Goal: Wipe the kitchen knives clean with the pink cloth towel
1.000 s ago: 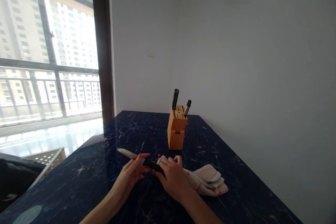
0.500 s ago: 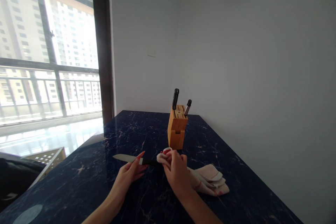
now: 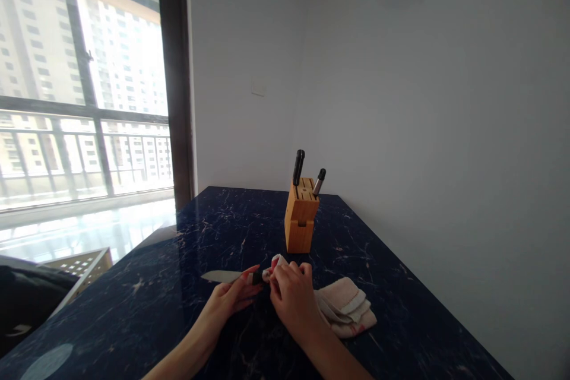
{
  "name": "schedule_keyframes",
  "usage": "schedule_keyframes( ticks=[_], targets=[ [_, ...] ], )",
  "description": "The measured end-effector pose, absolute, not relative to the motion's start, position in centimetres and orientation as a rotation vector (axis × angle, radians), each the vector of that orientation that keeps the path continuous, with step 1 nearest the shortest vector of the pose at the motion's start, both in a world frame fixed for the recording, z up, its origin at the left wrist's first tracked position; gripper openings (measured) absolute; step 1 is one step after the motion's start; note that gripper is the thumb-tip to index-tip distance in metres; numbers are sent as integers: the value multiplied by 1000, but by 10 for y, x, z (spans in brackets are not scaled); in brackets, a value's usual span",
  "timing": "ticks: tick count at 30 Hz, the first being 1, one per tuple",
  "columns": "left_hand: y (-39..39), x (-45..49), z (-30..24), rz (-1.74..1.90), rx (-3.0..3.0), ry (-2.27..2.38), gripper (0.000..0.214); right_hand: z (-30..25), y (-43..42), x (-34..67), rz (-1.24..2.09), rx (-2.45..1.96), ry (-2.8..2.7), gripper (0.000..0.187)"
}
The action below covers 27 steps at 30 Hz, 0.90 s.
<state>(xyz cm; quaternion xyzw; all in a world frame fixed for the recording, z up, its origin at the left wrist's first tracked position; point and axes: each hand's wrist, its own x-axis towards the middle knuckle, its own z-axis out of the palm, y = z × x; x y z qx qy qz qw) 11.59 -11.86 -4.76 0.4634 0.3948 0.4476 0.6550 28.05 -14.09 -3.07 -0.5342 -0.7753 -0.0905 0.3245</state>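
Left hand (image 3: 229, 300): one, grasping the knife (image 3: 220, 276) near where blade meets handle, thumb along the top.
Right hand (image 3: 294, 297): one, fingers bunched on the cloth (image 3: 347, 306), pinching part of it around the end of the knife's handle.
Knife: one, between the hands, roughly level, blade pointing left; which way its edge faces is too small to tell.
Finger risk: the left fingers sit right beside the blade, so a slip of the grip or a twist of the handle could cut them.
Cloth: one, its folded bulk lying on the table just right of the right hand; a loose fold could catch and tug the knife askew.
Knife block (image 3: 300, 228): one, wooden, upright, beyond the hands; an outstretched knuckle might knock it.
Handles in the block: two, one black handle (image 3: 298, 167) and one silver handle with a black end (image 3: 319, 182).
Table (image 3: 178, 309): one, dark blue, marbled.
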Motion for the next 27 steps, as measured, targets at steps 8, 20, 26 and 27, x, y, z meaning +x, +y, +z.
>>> schedule_keyframes(
  ticks=[8,20,26,27],
  targets=[
    [-121,119,-49,995,1145,911,52,-28,-149,273,-175,-1243,-2120,10],
    [-128,124,-41,986,1177,943,49,-26,-150,273,-264,-1264,-2122,10],
    [-129,124,-41,1006,1172,957,48,-26,-149,273,-270,-1316,-2118,9],
    [-129,124,-41,1004,1172,952,48,-25,-148,274,-265,-1334,-2105,10]
  ],
)
